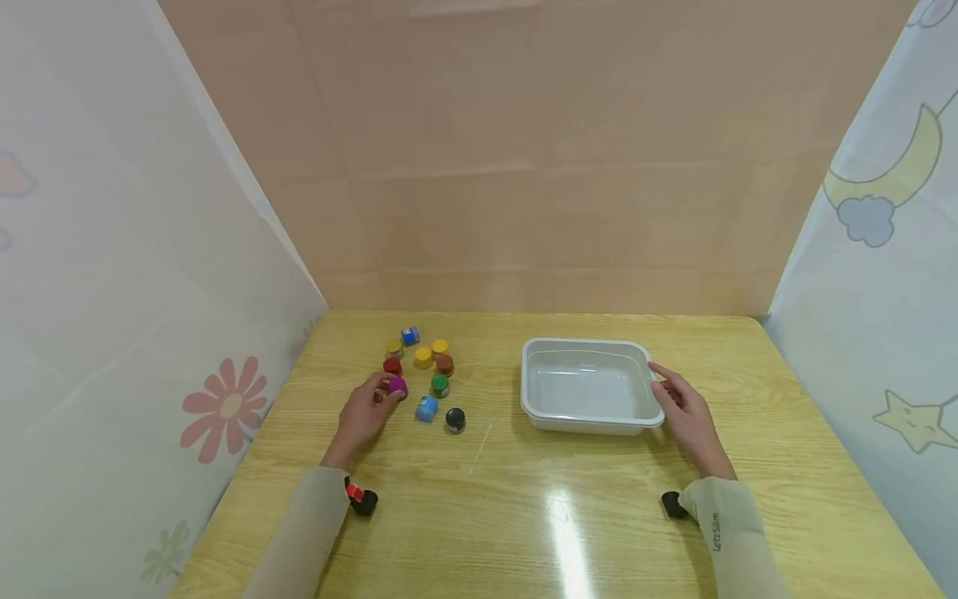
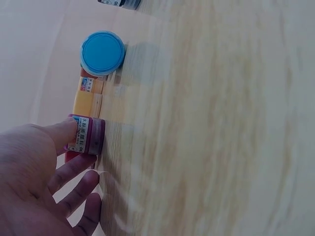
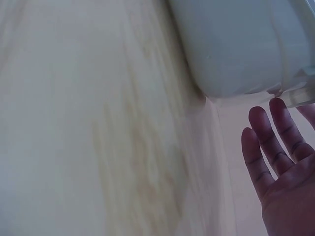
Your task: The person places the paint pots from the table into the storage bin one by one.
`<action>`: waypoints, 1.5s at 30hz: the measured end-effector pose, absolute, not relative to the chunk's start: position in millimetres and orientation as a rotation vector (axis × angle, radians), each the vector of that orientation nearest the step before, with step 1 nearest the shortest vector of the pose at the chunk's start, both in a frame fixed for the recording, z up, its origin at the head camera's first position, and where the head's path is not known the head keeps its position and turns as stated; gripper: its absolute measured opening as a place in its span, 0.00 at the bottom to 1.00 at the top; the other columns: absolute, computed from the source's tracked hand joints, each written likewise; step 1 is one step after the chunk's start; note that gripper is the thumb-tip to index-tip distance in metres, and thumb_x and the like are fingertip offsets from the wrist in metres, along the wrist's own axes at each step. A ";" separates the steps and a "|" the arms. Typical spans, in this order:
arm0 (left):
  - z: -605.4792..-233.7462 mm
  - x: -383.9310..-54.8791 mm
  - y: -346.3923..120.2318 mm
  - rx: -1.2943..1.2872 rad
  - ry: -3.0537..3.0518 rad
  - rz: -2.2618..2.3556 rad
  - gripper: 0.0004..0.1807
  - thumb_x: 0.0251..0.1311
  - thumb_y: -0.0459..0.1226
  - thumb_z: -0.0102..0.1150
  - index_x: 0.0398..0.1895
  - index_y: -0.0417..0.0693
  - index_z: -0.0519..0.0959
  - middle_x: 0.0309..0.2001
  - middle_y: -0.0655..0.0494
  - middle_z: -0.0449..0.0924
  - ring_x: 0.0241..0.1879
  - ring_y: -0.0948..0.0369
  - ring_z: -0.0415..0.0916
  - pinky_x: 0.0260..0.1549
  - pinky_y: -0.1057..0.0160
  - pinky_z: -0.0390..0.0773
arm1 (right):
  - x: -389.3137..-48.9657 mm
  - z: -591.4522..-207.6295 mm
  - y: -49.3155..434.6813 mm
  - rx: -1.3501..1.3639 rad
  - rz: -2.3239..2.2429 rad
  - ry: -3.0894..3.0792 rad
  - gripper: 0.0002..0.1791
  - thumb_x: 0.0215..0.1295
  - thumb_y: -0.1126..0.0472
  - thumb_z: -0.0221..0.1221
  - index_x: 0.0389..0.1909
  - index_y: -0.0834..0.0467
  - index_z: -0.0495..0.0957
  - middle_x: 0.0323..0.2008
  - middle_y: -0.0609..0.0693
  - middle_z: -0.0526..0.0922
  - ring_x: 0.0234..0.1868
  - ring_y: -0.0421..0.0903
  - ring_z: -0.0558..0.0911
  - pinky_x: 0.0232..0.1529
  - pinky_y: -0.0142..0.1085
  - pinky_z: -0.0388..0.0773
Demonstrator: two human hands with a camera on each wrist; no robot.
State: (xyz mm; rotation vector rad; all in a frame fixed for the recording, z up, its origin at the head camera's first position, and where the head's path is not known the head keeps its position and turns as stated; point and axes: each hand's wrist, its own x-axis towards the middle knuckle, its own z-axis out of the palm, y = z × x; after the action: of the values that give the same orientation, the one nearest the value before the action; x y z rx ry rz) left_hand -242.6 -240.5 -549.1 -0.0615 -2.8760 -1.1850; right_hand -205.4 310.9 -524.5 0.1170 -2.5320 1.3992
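A small magenta-lidded paint jar [image 1: 397,387] is pinched between the thumb and index finger of my left hand [image 1: 364,413]. In the left wrist view the labelled jar [image 2: 88,135] lies on its side to the camera, with the other fingers loosely extended below it. My right hand [image 1: 687,420] is at the right rim of a white plastic tub [image 1: 591,421], its fingertips touching the edge. From the right wrist view, the fingers [image 3: 263,130] look fairly straight beside the tub wall [image 3: 236,54].
Around the left hand stand several more jars: red [image 1: 392,366], green [image 1: 440,384], brown [image 1: 445,364], yellow [image 1: 423,357] and black [image 1: 455,419]. Light blue [image 1: 427,408] and dark blue [image 1: 410,335] ones sit among them. Patterned sheets [image 1: 224,408] flank the wooden table [image 1: 494,516].
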 end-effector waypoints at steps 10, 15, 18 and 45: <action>-549.7 -242.5 -241.2 -0.061 -2.880 -1.181 0.20 0.76 0.45 0.57 0.66 0.51 0.74 0.56 0.47 0.82 0.53 0.49 0.79 0.54 0.45 0.79 | -211.6 -534.8 317.5 0.104 1.382 -2.554 0.25 0.82 0.56 0.51 0.74 0.61 0.69 0.46 0.54 0.81 0.38 0.31 0.74 0.37 0.23 0.73; -546.0 -240.4 -239.7 -0.066 -2.864 -1.196 0.20 0.76 0.44 0.57 0.66 0.50 0.73 0.56 0.46 0.82 0.51 0.49 0.79 0.53 0.45 0.80 | -211.2 -534.9 317.8 0.112 1.372 -2.555 0.25 0.82 0.56 0.51 0.74 0.61 0.69 0.47 0.55 0.81 0.39 0.30 0.74 0.38 0.22 0.72; -543.6 -239.1 -238.3 -0.072 -2.852 -1.199 0.20 0.77 0.44 0.56 0.66 0.49 0.73 0.56 0.46 0.82 0.51 0.50 0.79 0.53 0.46 0.80 | -209.3 -533.0 316.4 0.118 1.371 -2.550 0.25 0.82 0.55 0.51 0.74 0.60 0.69 0.45 0.53 0.81 0.38 0.31 0.74 0.37 0.23 0.72; -494.0 -239.4 -180.8 -0.246 -2.640 -1.517 0.24 0.76 0.45 0.57 0.69 0.47 0.71 0.57 0.47 0.80 0.54 0.50 0.78 0.52 0.53 0.80 | -208.1 -530.1 315.1 0.125 1.411 -2.531 0.25 0.82 0.54 0.51 0.73 0.60 0.70 0.40 0.37 0.78 0.37 0.31 0.74 0.37 0.23 0.72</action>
State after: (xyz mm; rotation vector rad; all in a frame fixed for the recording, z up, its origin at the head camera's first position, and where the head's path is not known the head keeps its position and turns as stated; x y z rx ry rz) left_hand -239.4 -180.8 -494.0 -0.2456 -2.6396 -1.5166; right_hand -208.1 315.1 -530.1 0.1247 -2.5312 1.4111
